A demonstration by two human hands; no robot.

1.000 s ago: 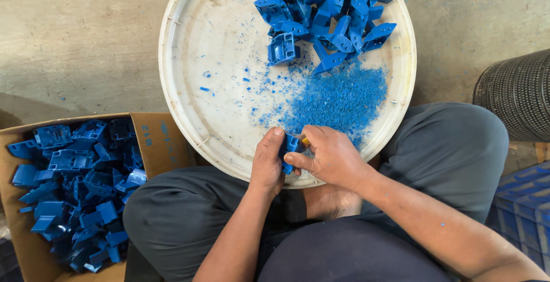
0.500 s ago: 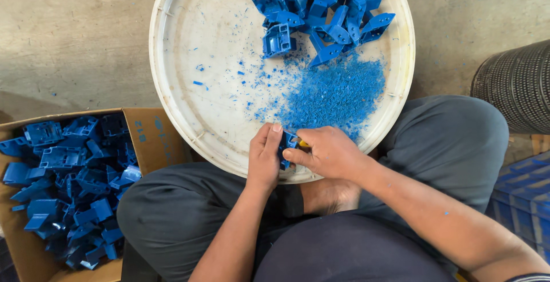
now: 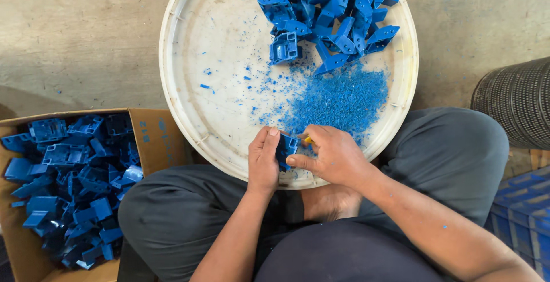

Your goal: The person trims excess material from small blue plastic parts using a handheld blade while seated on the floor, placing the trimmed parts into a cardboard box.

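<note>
Our left hand (image 3: 263, 164) clamps small blue moulded plastic part (image 3: 286, 149) at near rim of round white tray (image 3: 189, 87), steadying it. Our right hand (image 3: 332, 157) pinches part's other side, fist closed round small yellow-tipped tool (image 3: 307, 140) (blade hidden). Blue shavings (image 3: 338, 99) heaped just beyond, catching on tray. Untrimmed blue parts (image 3: 332, 13) piled far side; cardboard box of blue parts (image 3: 69, 184) sits left.

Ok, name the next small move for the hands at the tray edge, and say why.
Probably keep trimming: the left hand grips a blue plastic part, the right hand presses a small yellow-tipped tool to it, over the shavings on the round tray.
</note>
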